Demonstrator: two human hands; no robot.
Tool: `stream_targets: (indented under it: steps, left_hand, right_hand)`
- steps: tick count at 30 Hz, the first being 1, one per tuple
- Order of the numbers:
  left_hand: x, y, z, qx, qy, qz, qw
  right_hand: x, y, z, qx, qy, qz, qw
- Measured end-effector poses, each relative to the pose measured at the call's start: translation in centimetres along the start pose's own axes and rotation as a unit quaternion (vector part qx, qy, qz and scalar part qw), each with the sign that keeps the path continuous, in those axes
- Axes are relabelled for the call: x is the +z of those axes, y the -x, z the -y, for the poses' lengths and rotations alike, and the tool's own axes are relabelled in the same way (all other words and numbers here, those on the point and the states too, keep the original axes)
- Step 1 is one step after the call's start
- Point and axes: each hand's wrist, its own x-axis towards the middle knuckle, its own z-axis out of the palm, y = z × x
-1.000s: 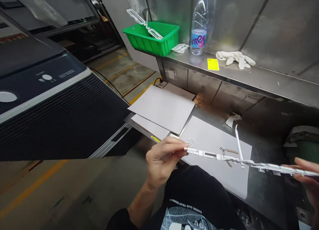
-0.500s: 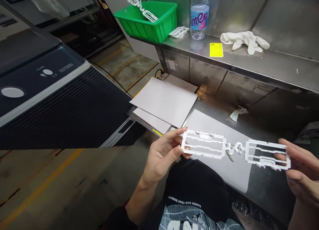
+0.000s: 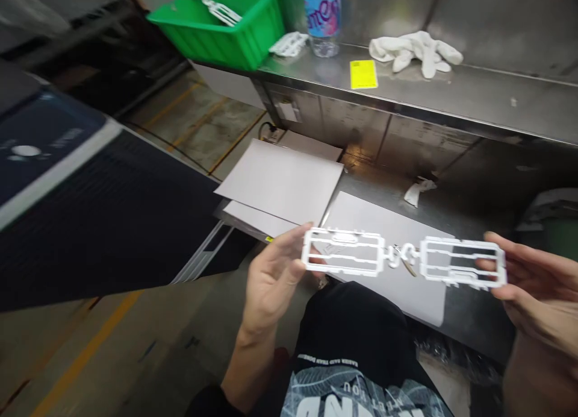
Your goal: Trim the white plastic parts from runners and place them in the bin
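The white frame, two slotted panels joined by curled links, is held level above a metal bench, over a white sheet lying there. The left hand pinches one end between thumb and fingers; the right hand grips the other end likewise. Pliers show partly behind the links. Left of the sheet, overlapping boards reach the bench's end; a crumpled scrap lies toward the back. Above runs a metal shelf with a green bin holding a white piece, more white pieces just beside the bin, then a bottle, a yellow card and a glove. Metal panels back the shelf. A dark cabinet fills the left side; yellow lines cross the floor.
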Motion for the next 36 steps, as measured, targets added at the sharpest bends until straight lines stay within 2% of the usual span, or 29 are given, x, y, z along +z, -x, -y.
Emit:
stream_targets:
  steps: [4,8,13,21,25,31,33,36]
  left_hand:
    - [-0.3,-0.6,0.6,-0.009,-0.009,-0.062,0.998]
    - [-0.6,-1.4,1.0,-0.016,-0.01,-0.068,0.997]
    - [-0.7,-1.7,1.1,-0.024,-0.018,-0.07,0.997]
    - [-0.1,-1.8,1.7,-0.038,-0.003,-0.058,0.998]
    - [-0.1,-1.5,1.6,-0.026,-0.005,-0.068,0.997]
    - [-0.1,-0.9,1.3,-0.021,-0.042,-0.049,0.998]
    - [0.1,-0.7,1.5,-0.031,-0.083,-0.066,0.994]
    - [0.4,-0.4,2.0,-0.052,-0.126,-0.1,0.986]
  right_hand:
    - [1.0,-0.3,0.8,-0.044,-0.072,0.085,0.993]
    - [1.2,-0.7,0.9,-0.074,-0.07,0.106,0.989]
    - [1.3,-0.6,1.2,-0.094,-0.077,0.105,0.987]
    - [0.8,-0.3,1.1,-0.07,-0.056,0.075,0.993]
    - [1.0,-0.4,1.2,-0.072,-0.054,0.069,0.994]
    - [1.3,-0.7,0.3,-0.106,-0.001,0.02,0.994]
    - [1.3,-0.7,-0.3,-0.081,0.044,0.041,0.995]
    - [1.2,-0.4,-0.8,0.005,0.079,0.068,0.995]
